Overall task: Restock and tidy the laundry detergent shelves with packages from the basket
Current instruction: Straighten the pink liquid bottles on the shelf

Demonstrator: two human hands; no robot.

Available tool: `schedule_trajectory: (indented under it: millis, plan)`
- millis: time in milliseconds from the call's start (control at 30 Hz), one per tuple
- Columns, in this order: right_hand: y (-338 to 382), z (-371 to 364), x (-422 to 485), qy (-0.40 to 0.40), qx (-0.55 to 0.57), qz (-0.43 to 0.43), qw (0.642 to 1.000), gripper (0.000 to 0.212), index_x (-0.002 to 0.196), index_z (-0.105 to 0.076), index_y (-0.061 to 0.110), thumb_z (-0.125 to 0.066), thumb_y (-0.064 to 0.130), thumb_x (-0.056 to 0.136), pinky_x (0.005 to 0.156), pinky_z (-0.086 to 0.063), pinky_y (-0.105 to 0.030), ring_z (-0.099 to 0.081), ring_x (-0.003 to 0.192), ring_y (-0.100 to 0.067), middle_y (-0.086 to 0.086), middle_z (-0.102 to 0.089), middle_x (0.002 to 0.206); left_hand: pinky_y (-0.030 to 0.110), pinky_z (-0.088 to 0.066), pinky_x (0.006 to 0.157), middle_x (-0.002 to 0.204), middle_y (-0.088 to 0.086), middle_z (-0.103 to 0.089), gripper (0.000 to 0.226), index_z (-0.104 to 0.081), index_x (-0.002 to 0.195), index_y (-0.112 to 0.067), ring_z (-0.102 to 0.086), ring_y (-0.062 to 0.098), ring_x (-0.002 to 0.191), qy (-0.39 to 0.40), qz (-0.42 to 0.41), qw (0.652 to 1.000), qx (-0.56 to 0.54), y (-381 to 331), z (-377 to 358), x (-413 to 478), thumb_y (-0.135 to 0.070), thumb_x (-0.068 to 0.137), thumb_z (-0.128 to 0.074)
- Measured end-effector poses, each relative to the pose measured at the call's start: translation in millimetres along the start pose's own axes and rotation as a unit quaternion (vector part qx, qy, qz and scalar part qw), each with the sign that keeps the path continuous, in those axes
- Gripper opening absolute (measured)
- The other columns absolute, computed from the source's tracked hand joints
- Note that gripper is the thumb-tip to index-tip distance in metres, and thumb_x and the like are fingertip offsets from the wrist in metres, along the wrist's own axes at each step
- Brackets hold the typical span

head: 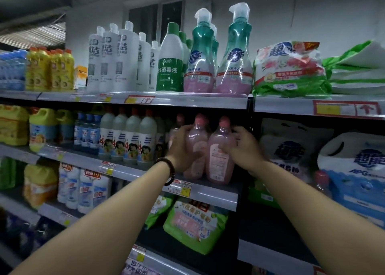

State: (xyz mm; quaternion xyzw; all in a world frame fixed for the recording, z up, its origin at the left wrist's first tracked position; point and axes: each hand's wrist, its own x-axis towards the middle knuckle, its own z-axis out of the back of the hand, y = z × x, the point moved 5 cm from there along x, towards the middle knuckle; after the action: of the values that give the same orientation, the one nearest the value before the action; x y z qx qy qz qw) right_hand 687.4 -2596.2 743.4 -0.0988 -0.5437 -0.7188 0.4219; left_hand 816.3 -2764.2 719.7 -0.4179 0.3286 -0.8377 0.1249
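Observation:
Two pink detergent bottles with pink caps stand side by side on the second shelf [210,188]. My left hand [181,147], with a dark bead bracelet at the wrist, wraps around the left pink bottle [198,143]. My right hand [242,147] grips the right pink bottle [216,160] from its right side. A third pink bottle [174,132] is partly hidden behind my left hand. No basket is in view.
The top shelf [187,100] carries white bottles [123,60], a green disinfectant bottle [169,66], teal pump bottles [233,58] and a powder bag [289,70]. White bleach bottles [133,141] stand left of my hands. Big white jugs [352,170] sit right. Green refill bags [193,224] lie below.

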Motion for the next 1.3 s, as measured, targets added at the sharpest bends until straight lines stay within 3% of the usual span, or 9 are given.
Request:
schedule_trajectory:
  millis: [100, 267, 433, 567, 767, 867, 933, 1167, 1300]
  plan:
    - [-12.2, -6.4, -6.7, 0.048, 0.005, -0.005, 0.999, 0.072, 0.141, -0.052, 0.032, -0.084, 0.005, 0.084, 0.091, -0.062, -0.043, -0.071, 0.107, -0.017, 0.007, -0.071, 0.117, 0.051, -0.058, 0.102, 0.153, 0.0, -0.049, 0.092, -0.035, 0.152, -0.049, -0.056, 0.027, 0.135, 0.005, 0.013, 0.998, -0.061, 15.7, 3.3, -0.5, -0.017, 0.083, -0.086]
    - [-21.1, -13.6, -18.7, 0.077, 0.037, 0.002, 0.996, 0.098, 0.154, -0.035, 0.047, -0.081, -0.002, 0.084, 0.092, -0.058, -0.036, -0.067, 0.109, -0.007, 0.015, -0.068, 0.122, 0.035, -0.065, 0.083, 0.132, 0.01, -0.064, 0.086, -0.035, 0.157, -0.034, -0.067, 0.027, 0.118, 0.053, 0.017, 0.995, -0.085, 25.6, 23.4, 4.8, -0.004, 0.089, -0.078]
    - [-25.2, -29.1, -16.8, 0.051, -0.026, -0.028, 0.998, 0.056, 0.136, -0.053, 0.023, -0.082, 0.015, 0.088, 0.097, -0.057, -0.039, -0.069, 0.113, -0.019, 0.002, -0.07, 0.125, 0.062, -0.059, 0.094, 0.13, 0.016, -0.068, 0.08, -0.047, 0.142, -0.051, -0.068, 0.036, 0.12, 0.106, 0.04, 0.986, -0.12, 43.4, 42.8, 9.4, 0.004, 0.09, -0.074]
    - [-16.9, -47.9, -18.4, 0.05, -0.021, -0.025, 0.998, 0.052, 0.135, -0.054, 0.022, -0.08, 0.017, 0.091, 0.098, -0.056, -0.038, -0.067, 0.115, -0.02, 0.0, -0.069, 0.127, 0.061, -0.058, 0.096, 0.132, 0.013, -0.067, 0.084, -0.04, 0.153, -0.04, -0.066, 0.035, 0.122, 0.089, 0.055, 0.987, -0.12, 43.7, 47.5, 8.1, 0.012, 0.091, -0.065]
    - [-7.6, -62.5, -18.9, 0.019, -0.044, -0.017, 0.999, 0.049, 0.133, -0.054, 0.017, -0.08, 0.018, 0.091, 0.092, -0.055, -0.033, -0.068, 0.114, -0.023, -0.004, -0.069, 0.128, 0.044, -0.052, 0.106, 0.139, 0.001, -0.057, 0.089, -0.048, 0.151, -0.031, -0.06, 0.022, 0.123, 0.043, 0.06, 0.996, -0.054, 37.9, 36.1, -4.6, -0.029, 0.073, -0.091]
    - [-5.5, -64.9, -20.6, 0.014, -0.05, -0.02, 0.998, 0.047, 0.13, -0.054, 0.015, -0.08, 0.018, 0.091, 0.087, -0.053, -0.03, -0.068, 0.113, -0.023, -0.006, -0.069, 0.128, 0.052, -0.049, 0.111, 0.154, 0.005, -0.041, 0.136, -0.012, 0.162, -0.037, -0.048, 0.028, 0.138, -0.042, 0.039, 0.997, 0.046, 44.9, 30.9, -6.5, -0.016, 0.059, -0.098]
    - [-5.3, -64.8, -20.8, 0.014, -0.051, -0.022, 0.998, 0.046, 0.129, -0.054, 0.015, -0.08, 0.018, 0.091, 0.086, -0.053, -0.029, -0.068, 0.114, -0.023, -0.006, -0.07, 0.128, 0.056, -0.044, 0.115, 0.162, 0.013, -0.029, 0.138, -0.001, 0.159, -0.045, -0.038, 0.037, 0.146, -0.073, 0.05, 0.993, 0.081, 43.6, 29.8, -10.8, -0.017, 0.062, -0.094]
    - [-4.3, -68.7, -20.3, 0.001, -0.059, -0.019, 0.998, 0.047, 0.13, -0.057, 0.019, -0.081, 0.023, 0.09, 0.088, -0.057, -0.032, -0.07, 0.109, -0.022, -0.003, -0.072, 0.126, 0.055, -0.038, 0.12, 0.167, 0.014, -0.019, 0.134, 0.002, 0.164, -0.028, -0.028, 0.037, 0.152, -0.045, 0.068, 0.993, 0.082, 48.1, 31.8, -2.5, -0.006, 0.07, -0.09]
    - [3.0, -80.3, -20.9, 0.0, -0.072, -0.014, 0.997, 0.049, 0.132, -0.056, 0.018, -0.08, 0.026, 0.091, 0.088, -0.056, -0.031, -0.071, 0.109, -0.023, -0.002, -0.072, 0.126, 0.06, -0.051, 0.107, 0.161, 0.016, -0.03, 0.14, -0.001, 0.16, -0.045, -0.042, 0.04, 0.144, -0.063, 0.066, 0.995, 0.051, 78.4, 31.5, 11.1, -0.024, 0.05, -0.084]
